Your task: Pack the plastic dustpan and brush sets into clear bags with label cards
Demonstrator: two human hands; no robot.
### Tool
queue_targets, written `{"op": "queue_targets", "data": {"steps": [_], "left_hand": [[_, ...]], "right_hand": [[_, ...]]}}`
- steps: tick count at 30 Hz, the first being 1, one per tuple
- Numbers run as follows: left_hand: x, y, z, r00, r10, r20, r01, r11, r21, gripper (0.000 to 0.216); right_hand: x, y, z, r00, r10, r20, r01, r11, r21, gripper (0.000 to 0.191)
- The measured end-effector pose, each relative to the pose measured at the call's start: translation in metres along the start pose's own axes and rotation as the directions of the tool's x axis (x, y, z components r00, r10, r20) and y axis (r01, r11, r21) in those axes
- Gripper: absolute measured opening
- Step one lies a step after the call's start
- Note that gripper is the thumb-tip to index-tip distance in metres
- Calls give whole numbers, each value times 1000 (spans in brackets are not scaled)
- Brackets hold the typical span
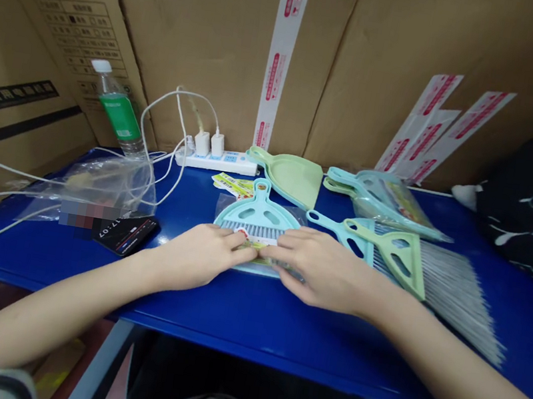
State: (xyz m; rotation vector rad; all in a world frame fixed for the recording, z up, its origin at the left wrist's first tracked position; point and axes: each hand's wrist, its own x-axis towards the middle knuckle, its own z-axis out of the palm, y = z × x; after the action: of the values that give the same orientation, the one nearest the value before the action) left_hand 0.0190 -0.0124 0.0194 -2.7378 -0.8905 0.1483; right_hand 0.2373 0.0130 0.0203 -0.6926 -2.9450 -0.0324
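A light blue hand brush (pixel 258 210) with grey bristles lies on a matching dustpan, handle pointing away from me, at the middle of the table. Clear plastic shows around the set, and a yellow-green printed label (pixel 263 253) sits at its near end. From the left, my left hand (pixel 204 254) grips the near edge of this bagged set, fingers bent and thumb on the label. My right hand (pixel 321 269) holds the other side, its fingertips meeting the left thumb at the label. Both hands hide much of the set's front.
On the right lie a blue brush (pixel 343 228), a green brush (pixel 399 254) and a bagged dustpan set (pixel 392 199). Behind are a green dustpan (pixel 295 176), a label card (pixel 235 186) and a power strip (pixel 232 163). Cables, a phone (pixel 127 233) and a bottle (pixel 121 114) stand left.
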Motion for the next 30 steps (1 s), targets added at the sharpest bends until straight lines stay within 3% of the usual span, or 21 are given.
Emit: {"op": "queue_targets", "data": {"steps": [15,24,27,30], "left_hand": [[2,4,-2,994,-62,88,62,998,0,34],[-6,-8,-13,985,-104,134,102,995,19,41],[-11,-14,-16,981,-128,144,126,992,24,45],[-16,-19,-17,972,-167,163,170,985,-5,47]], "right_hand": [[-1,-3,0,993,81,86,-80,997,-9,27],[-10,4,-10,985,129,118,-128,992,-13,23],[-16,7,-12,982,172,76,-168,984,-52,19],[-20,8,-15,962,250,112,-239,965,-104,18]]}}
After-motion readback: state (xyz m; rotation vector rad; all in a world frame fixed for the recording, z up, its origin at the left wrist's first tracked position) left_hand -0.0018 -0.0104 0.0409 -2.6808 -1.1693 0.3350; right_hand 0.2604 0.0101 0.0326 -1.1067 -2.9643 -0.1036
